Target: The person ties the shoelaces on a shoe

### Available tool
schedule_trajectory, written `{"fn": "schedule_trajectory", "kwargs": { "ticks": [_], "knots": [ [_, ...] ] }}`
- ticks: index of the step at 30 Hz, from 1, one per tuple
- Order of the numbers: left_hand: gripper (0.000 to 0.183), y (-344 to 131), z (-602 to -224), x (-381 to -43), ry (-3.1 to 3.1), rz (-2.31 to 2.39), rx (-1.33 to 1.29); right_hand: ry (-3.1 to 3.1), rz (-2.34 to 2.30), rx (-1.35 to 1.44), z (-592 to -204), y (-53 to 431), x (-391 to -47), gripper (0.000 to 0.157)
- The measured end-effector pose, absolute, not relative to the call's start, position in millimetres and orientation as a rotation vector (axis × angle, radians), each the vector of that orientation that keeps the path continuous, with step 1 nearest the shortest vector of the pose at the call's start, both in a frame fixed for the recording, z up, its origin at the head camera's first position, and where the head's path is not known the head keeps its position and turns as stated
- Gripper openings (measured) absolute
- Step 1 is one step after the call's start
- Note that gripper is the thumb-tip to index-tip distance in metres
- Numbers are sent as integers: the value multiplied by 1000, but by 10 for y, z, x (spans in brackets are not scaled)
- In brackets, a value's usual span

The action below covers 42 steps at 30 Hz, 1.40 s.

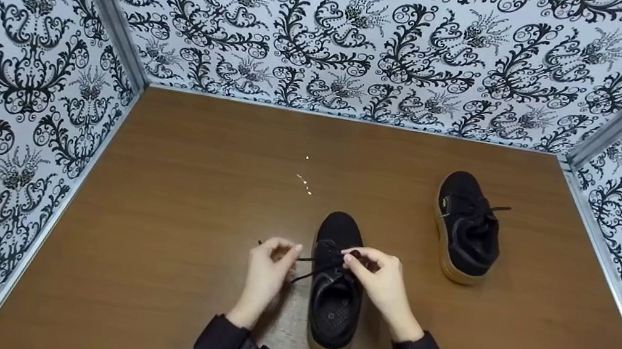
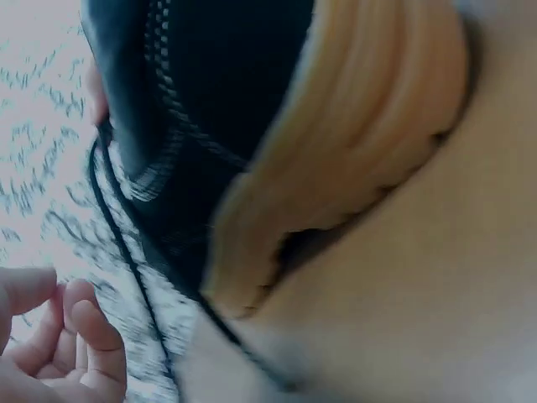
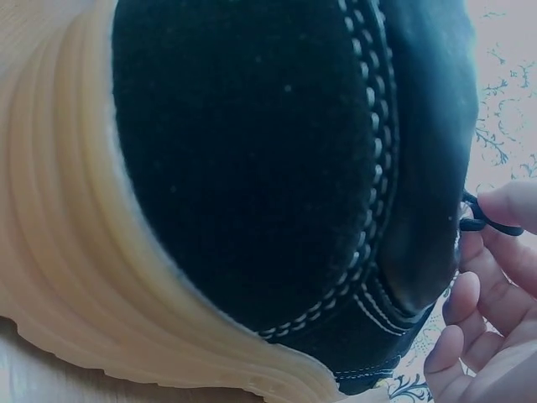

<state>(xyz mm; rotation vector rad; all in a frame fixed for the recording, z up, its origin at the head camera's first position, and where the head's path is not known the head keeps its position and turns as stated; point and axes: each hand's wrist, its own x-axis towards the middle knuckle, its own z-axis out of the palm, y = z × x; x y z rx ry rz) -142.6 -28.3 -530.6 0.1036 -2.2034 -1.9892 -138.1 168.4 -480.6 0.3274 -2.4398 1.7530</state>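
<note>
A black low shoe [image 1: 334, 312] with a tan sole stands in front of me, toe pointing away. At its lacing, my right hand [image 1: 388, 280] pinches a black shoelace [image 3: 491, 220] between thumb and index finger; the other fingers curl beside the shoe's opening. On the shoe's left side is my left hand [image 1: 267, 270], with its fingers loosely bent and the thumb close to the index fingertip. In the left wrist view, nothing shows between those fingers. Two dark lace ends [image 2: 134, 269] hang down past the sole, apart from the left fingers [image 2: 96, 332].
A second black shoe [image 1: 468, 224] with a tan sole stands farther back at the right, a lace end sticking out. Small pale marks [image 1: 304, 183] show on the brown tabletop [image 1: 191, 180]. Walls with a black scroll pattern [image 1: 321, 32] enclose the back and both sides.
</note>
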Motion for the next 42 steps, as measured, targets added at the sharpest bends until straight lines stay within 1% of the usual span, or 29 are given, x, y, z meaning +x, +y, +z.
{"fn": "schedule_trajectory", "kwargs": {
  "ticks": [4, 7, 11, 16, 21, 27, 34, 42],
  "knots": [
    [4, -222, -5141, -1455, -2296, -1518, -238, -2433, 1747, 334, -4806, 1683, -1379, 7],
    [5, -165, -5078, -1472, -2292, -1305, -427, -2429, 1763, 334, -4813, 1688, -1377, 7],
    [8, -78, -5063, -1473, -2329, -1172, -572, -2438, 1773, 329, -4816, 1695, -1377, 8],
    [10, -2, -5080, -1468, -2399, -1016, -619, -2443, 1768, 328, -4803, 1694, -1375, 8],
    [7, 25, -5090, -1479, -2429, -959, -626, -2442, 1736, 345, -4799, 1692, -1372, 8],
    [4, 29, -5055, -1492, -2434, -926, -629, -2435, 1730, 359, -4801, 1697, -1370, 8],
    [4, 67, -4926, -1496, -2413, -914, -640, -2429, 1758, 366, -4794, 1702, -1359, 10],
    [3, 140, -4841, -1528, -2395, -975, -678, -2482, 1749, 339, -4753, 1713, -1334, 11]
  ]
}}
